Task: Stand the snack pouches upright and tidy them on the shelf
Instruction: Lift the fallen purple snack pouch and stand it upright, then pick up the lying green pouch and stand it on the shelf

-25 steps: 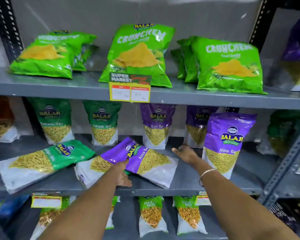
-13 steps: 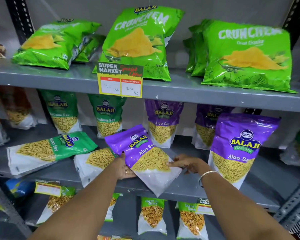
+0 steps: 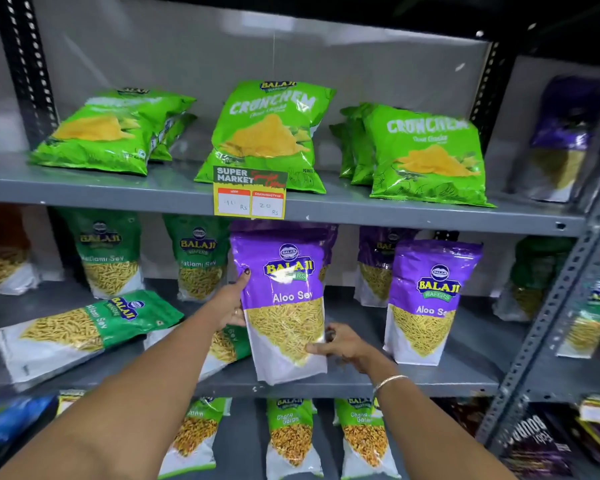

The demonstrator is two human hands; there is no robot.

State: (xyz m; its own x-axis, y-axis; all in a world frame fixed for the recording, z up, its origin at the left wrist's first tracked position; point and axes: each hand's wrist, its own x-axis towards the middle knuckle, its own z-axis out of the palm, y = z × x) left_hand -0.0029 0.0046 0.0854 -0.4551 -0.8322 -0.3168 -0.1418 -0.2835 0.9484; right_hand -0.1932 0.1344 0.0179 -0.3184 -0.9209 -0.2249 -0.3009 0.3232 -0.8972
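Two hands clamp upright purple pouch (image 3: 284,306) | left hand (image 3: 230,301) on side edge | right hand (image 3: 343,344) low

The handwritten numbers on the price tag (image 3: 249,195) are too smudgy to read, the held purple pouch (image 3: 284,306) covers most of the flat green pouch (image 3: 227,344) behind it, and the right-edge packs (image 3: 565,140) are pure blur.

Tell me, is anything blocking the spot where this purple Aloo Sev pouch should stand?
Partly: a fallen green sev pouch lies flat at the lower left of the held Aloo Sev pouch; the shelf on its right looks bare.
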